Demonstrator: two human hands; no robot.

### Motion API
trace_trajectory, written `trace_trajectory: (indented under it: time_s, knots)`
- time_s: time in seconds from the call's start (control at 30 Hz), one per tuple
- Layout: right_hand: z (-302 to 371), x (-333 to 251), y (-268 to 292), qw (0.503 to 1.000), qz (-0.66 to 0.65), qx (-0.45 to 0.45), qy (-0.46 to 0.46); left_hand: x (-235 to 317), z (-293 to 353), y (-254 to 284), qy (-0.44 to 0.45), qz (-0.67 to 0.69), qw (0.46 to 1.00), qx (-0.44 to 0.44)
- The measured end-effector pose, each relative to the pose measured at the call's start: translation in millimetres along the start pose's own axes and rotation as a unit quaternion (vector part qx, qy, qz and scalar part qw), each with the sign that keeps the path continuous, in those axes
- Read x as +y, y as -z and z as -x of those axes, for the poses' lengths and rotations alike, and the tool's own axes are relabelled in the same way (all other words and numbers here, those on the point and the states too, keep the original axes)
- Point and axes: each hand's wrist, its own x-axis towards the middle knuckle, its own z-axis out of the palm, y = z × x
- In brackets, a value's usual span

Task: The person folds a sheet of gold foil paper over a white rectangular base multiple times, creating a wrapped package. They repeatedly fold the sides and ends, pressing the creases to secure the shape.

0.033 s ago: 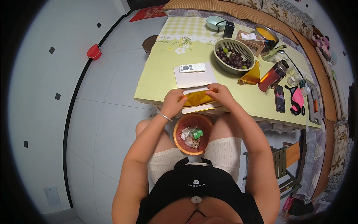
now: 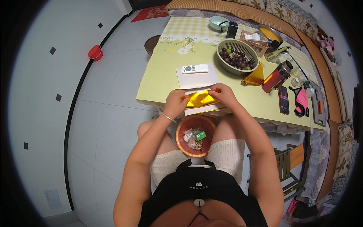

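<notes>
At the table's near edge I hold a sheet of shiny gold foil paper (image 2: 199,100) by its two sides. My left hand (image 2: 176,101) pinches its left side, and my right hand (image 2: 226,96) grips its upper right corner. White paper (image 2: 204,109) shows along the foil's lower edge, and another white strip lies behind it. Just beyond my fingers is a white sheet (image 2: 198,81) with a white remote control (image 2: 195,68) on it. A folded gold foil piece (image 2: 254,76) stands farther right, beside the colander.
A colander (image 2: 223,67) of grapes, a red thermos (image 2: 273,81), a phone (image 2: 283,100) and a pink-and-black item (image 2: 301,100) are on the table (image 2: 159,85). A waste bin (image 2: 181,140) with litter stands between my knees. At right is a folding chair (image 2: 283,164).
The foil has tilted slightly and now shines much brighter. Both hands stay in nearly the same place, still holding it.
</notes>
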Motion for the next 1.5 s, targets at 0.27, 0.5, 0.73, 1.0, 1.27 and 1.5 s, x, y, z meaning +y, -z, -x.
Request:
trace_trajectory:
  time_s: [0.27,0.5,0.73,1.0,1.27,1.5]
  knots:
    - [-2,-23,-21,0.968,0.219,0.115,-0.042,26,5,-10,-0.215,-0.133,0.952,0.175]
    - [-3,-12,-34,0.948,0.262,0.182,-0.004,31,23,-39,-0.145,-0.193,0.970,-0.003]
    - [-1,-16,-34,0.947,0.265,0.183,0.000,35,22,-40,-0.113,-0.228,0.967,-0.026]
    - [1,-18,-33,0.940,0.266,0.211,0.044,35,27,-47,-0.124,-0.255,0.958,-0.031]
    - [36,-39,-64,0.921,0.201,-0.022,0.334,33,27,-55,-0.075,-0.222,0.971,-0.047]
    - [50,-19,-37,0.903,0.382,-0.080,0.179,34,39,-47,-0.066,-0.204,0.976,-0.032]
